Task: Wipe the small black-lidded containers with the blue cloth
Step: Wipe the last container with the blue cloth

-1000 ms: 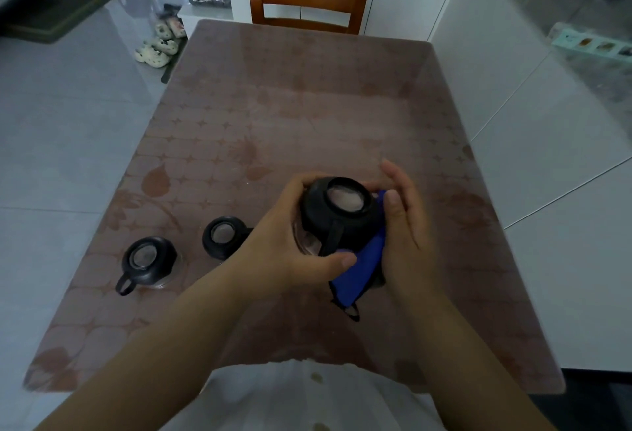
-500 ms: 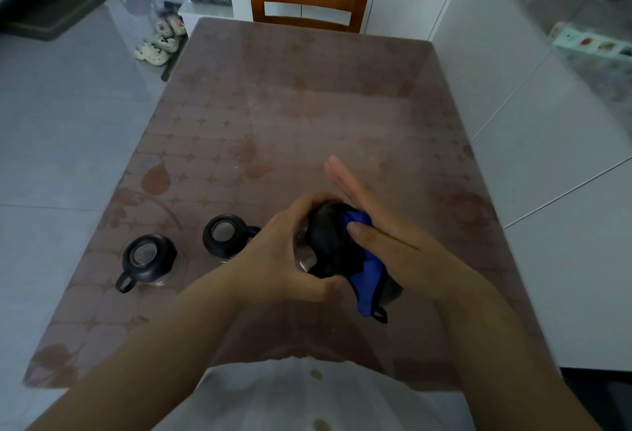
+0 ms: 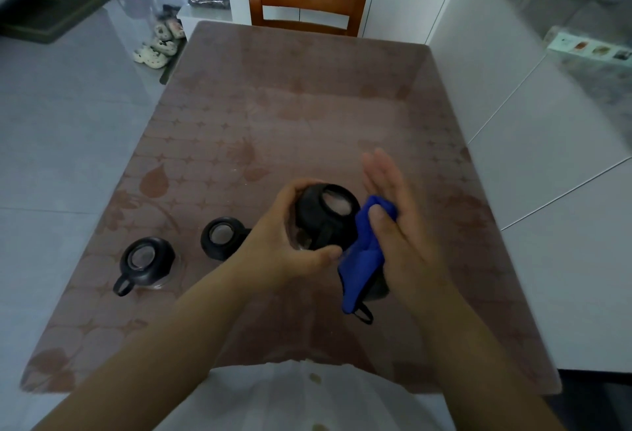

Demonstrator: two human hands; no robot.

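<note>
Left hand (image 3: 280,242) wrapped around a round clear-bodied, black-lidded container (image 3: 325,217), held above the glossy brown patterned table (image 3: 307,116); soft blue cloth (image 3: 364,253) pressed against its right side under right hand (image 3: 400,225), fingers flat; two matching containers (image 3: 147,261) left of it

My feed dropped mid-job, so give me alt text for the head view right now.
The left hand holds a black-lidded container above the table while the right hand presses a blue cloth against its side, fingers extended. Two more containers, one at far left and another beside it, stand on the table.
</note>
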